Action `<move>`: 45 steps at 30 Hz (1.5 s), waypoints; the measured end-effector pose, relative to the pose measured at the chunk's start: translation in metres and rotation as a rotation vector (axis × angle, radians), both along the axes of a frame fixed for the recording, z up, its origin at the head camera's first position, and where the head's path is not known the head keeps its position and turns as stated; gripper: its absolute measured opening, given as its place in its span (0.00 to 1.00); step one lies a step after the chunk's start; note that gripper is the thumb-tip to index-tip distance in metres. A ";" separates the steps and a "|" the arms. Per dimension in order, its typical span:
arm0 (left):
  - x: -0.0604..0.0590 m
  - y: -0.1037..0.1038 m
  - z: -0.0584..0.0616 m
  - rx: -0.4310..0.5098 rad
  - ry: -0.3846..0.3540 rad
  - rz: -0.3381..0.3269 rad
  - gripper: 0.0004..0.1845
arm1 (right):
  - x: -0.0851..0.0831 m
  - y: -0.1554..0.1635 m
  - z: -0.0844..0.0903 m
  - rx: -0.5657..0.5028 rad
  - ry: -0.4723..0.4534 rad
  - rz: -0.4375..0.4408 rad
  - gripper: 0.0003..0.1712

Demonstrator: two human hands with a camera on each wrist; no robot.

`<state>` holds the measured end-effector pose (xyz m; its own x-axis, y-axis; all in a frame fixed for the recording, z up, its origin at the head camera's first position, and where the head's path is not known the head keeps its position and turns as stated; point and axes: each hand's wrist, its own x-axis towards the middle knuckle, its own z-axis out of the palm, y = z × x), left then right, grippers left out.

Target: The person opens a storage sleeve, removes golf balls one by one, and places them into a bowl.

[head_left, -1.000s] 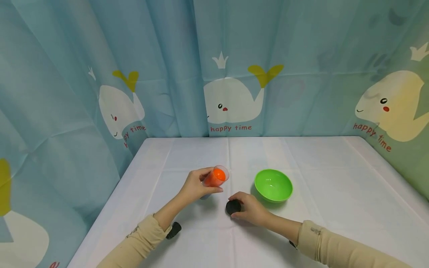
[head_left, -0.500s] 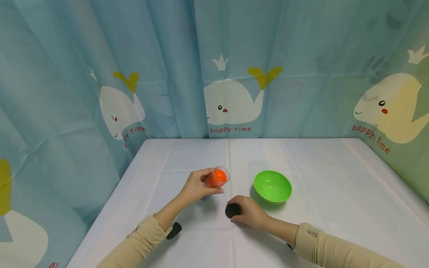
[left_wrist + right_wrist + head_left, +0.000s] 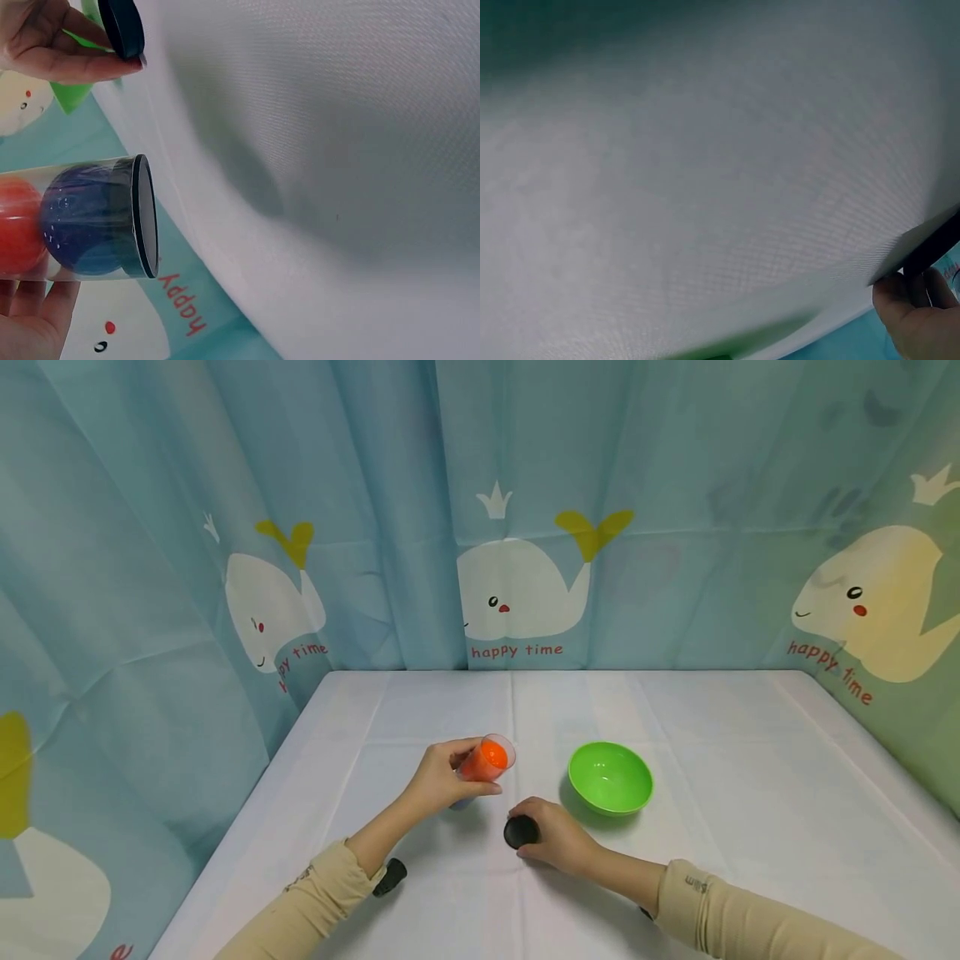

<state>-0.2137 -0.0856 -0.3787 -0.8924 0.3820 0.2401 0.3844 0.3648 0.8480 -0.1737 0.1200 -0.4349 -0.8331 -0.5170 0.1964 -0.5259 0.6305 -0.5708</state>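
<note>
The left hand (image 3: 441,782) had its grip curled round a clear plastic cylinder (image 3: 483,763), spread to its width and tilted above the white cloth-covered table (image 3: 420,710). Inside sat a bright orange ball (image 3: 493,754) and a dark blue ball (image 3: 84,220). Next, a round black lid (image 3: 520,832) was pinched in the nearly closed grip of the right hand (image 3: 561,839), apart from the cylinder. Behind that hand stood a glossy green bowl (image 3: 611,778).

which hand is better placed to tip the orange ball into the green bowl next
Left hand, probably: it grips the clear tube with the orange ball, upper end leaning rightward. The right hand is nearer the green bowl but pinches a black cap.
</note>
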 end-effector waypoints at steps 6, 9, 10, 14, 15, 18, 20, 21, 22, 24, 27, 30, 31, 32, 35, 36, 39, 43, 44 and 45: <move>-0.002 0.000 -0.001 -0.003 0.001 0.000 0.30 | 0.001 0.000 0.000 -0.008 0.006 -0.001 0.27; -0.003 0.001 -0.001 -0.001 -0.004 0.000 0.30 | 0.000 0.001 0.002 -0.031 -0.010 0.012 0.28; -0.003 0.001 -0.001 0.001 -0.006 -0.001 0.30 | -0.001 0.002 0.002 -0.045 -0.023 0.015 0.28; -0.003 0.001 -0.001 0.002 -0.012 0.002 0.30 | -0.001 0.004 0.005 -0.093 -0.050 0.017 0.26; -0.003 0.001 -0.001 0.001 -0.013 0.004 0.30 | -0.001 0.005 0.006 -0.096 -0.049 0.014 0.26; -0.003 0.001 -0.001 -0.004 -0.003 0.001 0.30 | -0.001 0.007 0.008 -0.101 -0.037 0.005 0.24; -0.003 0.001 -0.001 -0.007 0.006 -0.004 0.30 | -0.001 0.008 0.010 -0.107 -0.026 0.004 0.23; -0.004 0.001 -0.001 -0.007 0.009 -0.007 0.30 | -0.001 0.008 0.011 -0.114 -0.026 0.002 0.22; -0.004 0.001 -0.001 -0.005 0.011 -0.008 0.30 | -0.001 0.008 0.012 -0.126 -0.030 0.001 0.22; -0.005 0.001 0.000 -0.004 0.012 -0.009 0.30 | -0.002 0.009 0.015 -0.145 -0.034 0.000 0.20; -0.005 0.000 0.001 0.004 0.013 -0.011 0.30 | -0.002 0.010 0.021 -0.168 -0.052 -0.008 0.19; -0.005 0.000 0.002 0.003 0.015 -0.012 0.30 | -0.003 0.010 0.027 -0.183 -0.074 -0.017 0.19; -0.005 0.000 0.002 0.005 0.014 -0.012 0.30 | -0.004 0.010 0.030 -0.190 -0.085 -0.021 0.19; -0.005 0.000 0.003 0.004 0.012 -0.012 0.30 | -0.004 0.011 0.032 -0.200 -0.095 -0.025 0.19; -0.005 0.001 0.004 0.004 0.009 -0.014 0.29 | -0.006 0.012 0.037 -0.228 -0.112 -0.041 0.18; -0.005 0.001 0.004 0.004 0.007 -0.014 0.29 | -0.006 0.013 0.039 -0.238 -0.114 -0.047 0.18; -0.006 0.002 0.005 0.003 0.004 -0.014 0.29 | -0.008 0.014 0.043 -0.264 -0.117 -0.061 0.18; -0.006 0.001 0.005 0.002 0.006 -0.017 0.29 | -0.009 0.017 0.049 -0.299 -0.136 -0.078 0.16; -0.006 0.001 0.006 0.002 0.004 -0.017 0.29 | -0.009 0.017 0.051 -0.306 -0.139 -0.087 0.16; -0.006 0.001 0.006 0.001 0.001 -0.016 0.29 | -0.009 0.018 0.052 -0.313 -0.145 -0.097 0.16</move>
